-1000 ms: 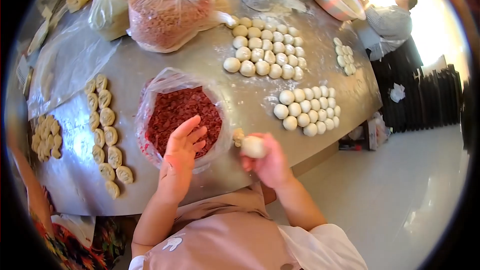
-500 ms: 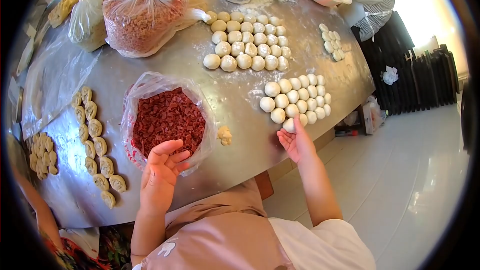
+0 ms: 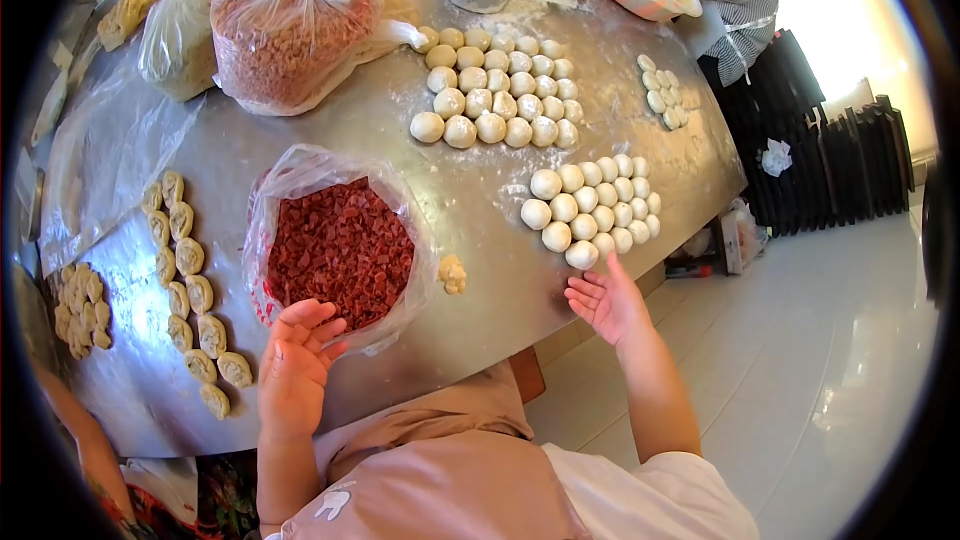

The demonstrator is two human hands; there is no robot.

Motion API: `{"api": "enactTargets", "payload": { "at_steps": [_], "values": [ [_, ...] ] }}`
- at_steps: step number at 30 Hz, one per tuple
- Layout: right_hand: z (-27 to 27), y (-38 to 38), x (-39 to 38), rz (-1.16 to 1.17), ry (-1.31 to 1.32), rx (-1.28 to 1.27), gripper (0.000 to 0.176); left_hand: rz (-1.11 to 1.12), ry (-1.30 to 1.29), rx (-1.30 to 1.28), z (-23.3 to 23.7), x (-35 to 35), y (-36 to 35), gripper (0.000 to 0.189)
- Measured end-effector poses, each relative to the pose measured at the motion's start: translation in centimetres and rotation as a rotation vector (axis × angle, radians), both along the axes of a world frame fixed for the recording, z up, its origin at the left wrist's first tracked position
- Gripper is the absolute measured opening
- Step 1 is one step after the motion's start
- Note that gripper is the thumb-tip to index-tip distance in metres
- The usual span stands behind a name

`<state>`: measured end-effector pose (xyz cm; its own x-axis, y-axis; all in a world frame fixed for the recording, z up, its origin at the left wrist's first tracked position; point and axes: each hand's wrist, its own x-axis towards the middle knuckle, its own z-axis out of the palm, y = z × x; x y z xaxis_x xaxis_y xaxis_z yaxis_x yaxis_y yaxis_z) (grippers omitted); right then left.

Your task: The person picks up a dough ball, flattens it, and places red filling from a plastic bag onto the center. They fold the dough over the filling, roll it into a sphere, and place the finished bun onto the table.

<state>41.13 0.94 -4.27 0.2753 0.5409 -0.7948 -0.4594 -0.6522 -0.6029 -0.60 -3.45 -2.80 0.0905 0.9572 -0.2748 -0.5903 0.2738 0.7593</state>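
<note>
Dough ball, the nearest one in a tight cluster of white dough balls, sits on the floured metal table, to the right of the open bag of red filling. The person's right hand is just beside that ball, on the side nearer the person. Its palm is turned up, its fingers are spread and it holds nothing. I cannot tell whether the fingertips touch the ball. The left hand hovers at the bag's near edge, fingers loosely splayed and also empty, fingertips over the plastic rim.

A small ragged lump of dough lies just right of the bag, between it and the cluster. Beyond the bag and to its right lies a second, larger group of dough balls, slightly yellower. Left of the bag runs a double row of shaped pastries. Behind the bag stands a tied bag of pale crumbly filling. Far beyond the bag, to the right, another person in a striped top stands at the table's far edge.
</note>
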Motion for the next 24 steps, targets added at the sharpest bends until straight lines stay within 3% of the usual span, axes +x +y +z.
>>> {"api": "enactTargets", "payload": {
  "at_steps": [8, 11, 14, 16, 19, 22, 24],
  "values": [
    [-2.0, 1.5, -1.0, -0.047, -0.028, 0.136, 0.052, -0.073, 0.029, 0.019, 1.4, 1.2, 0.2, 0.056],
    [1.3, -0.4, -3.2, -0.007, -0.089, 0.228, 0.038, -0.131, 0.037, 0.028, 1.4, 1.7, -0.1, 0.056],
    [2.7, -1.8, -7.2, 0.259, -0.479, 0.62, 0.031, -0.272, 0.096, -0.033, 1.8, 3.6, 0.4, 0.061],
    [3.6, -1.8, -10.8, 0.376, -0.489, 0.854, 0.037, -0.418, 0.143, 0.024, 2.5, 5.4, 1.2, 0.065],
    [3.6, -1.5, -16.2, 0.633, -0.913, 1.167, 0.047, -0.349, 0.036, 0.038, 3.7, 7.8, 2.2, 0.061],
    [4.0, -0.7, -20.7, 0.787, -0.93, 1.334, 0.051, -0.189, 0.153, 0.101, 2.8, 6.9, 2.4, 0.052],
    [5.5, -0.3, -21.0, 0.938, -0.844, 1.265, 0.049, -0.108, 0.247, 0.132, 2.3, 5.3, 2.4, 0.048]
  ]
}}
